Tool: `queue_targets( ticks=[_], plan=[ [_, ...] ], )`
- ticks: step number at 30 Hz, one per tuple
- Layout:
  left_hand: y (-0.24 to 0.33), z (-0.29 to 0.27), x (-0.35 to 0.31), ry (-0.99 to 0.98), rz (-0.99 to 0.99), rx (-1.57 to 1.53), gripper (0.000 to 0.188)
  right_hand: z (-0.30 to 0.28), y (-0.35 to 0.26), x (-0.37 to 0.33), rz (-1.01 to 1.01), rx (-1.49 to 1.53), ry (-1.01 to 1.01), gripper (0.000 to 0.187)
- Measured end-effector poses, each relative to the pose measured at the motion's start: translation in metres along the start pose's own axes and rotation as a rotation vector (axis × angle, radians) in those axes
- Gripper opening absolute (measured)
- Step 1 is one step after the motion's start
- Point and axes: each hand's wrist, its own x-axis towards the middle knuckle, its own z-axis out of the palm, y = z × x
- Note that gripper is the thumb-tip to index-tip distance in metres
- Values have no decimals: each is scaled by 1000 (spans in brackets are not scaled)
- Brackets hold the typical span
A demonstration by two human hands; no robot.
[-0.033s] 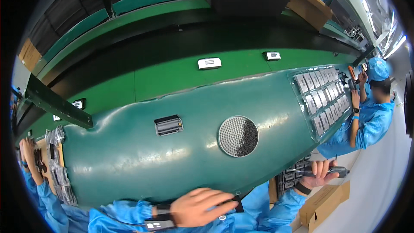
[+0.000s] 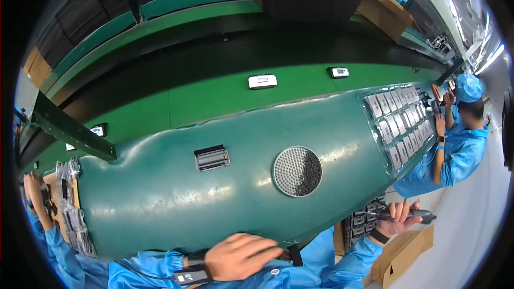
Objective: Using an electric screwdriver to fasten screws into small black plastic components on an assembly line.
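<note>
My right hand point(image 2: 395, 219) grips a dark electric screwdriver point(image 2: 420, 215) beyond the table's near right edge, its bit end pointing left. My left hand point(image 2: 243, 257) hovers by the table's near edge, fingers stretched out, with nothing in it. A black strap-like piece point(image 2: 294, 255) shows just right of its fingertips. On the green tabletop point(image 2: 155, 182) lies a small black plastic housing point(image 2: 212, 158), its inside facing up. Right of it stands a round dimpled tray point(image 2: 289, 171), with many tiny dark screws point(image 2: 309, 176) heaped on its right side.
A clear blister tray point(image 2: 393, 123) of pale devices sits at the table's right end. White-and-black devices point(image 2: 262, 81) rest on the green strip behind. Bagged parts point(image 2: 75, 203) line the left end. A co-worker point(image 2: 455, 139) works at right; another person's hands point(image 2: 35, 192) show at left.
My left hand has shifted slightly left, away from the black strap-like piece. The right hand keeps the screwdriver, and the table view has shifted only a little.
</note>
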Motion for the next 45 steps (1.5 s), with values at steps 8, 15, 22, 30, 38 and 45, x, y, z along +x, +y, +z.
queue_targets(
  ticks=[8,15,22,30,38,45],
  plan=[
    [-18,13,-4,-49,-158,-14,33,77,-57,-68,-244,-502,21,93],
    [-21,19,7,44,-152,-92,29,92,-18,-50,-236,35,36,60],
    [-53,-39,13,460,-258,374,37,128,38,4,211,474,-164,57],
    [-76,-57,20,425,-581,401,45,117,139,14,217,329,219,30],
    [-85,-55,20,360,-598,446,42,108,130,14,402,321,371,26],
    [-106,-52,15,280,-526,575,40,106,135,31,421,123,603,26]
  ],
)
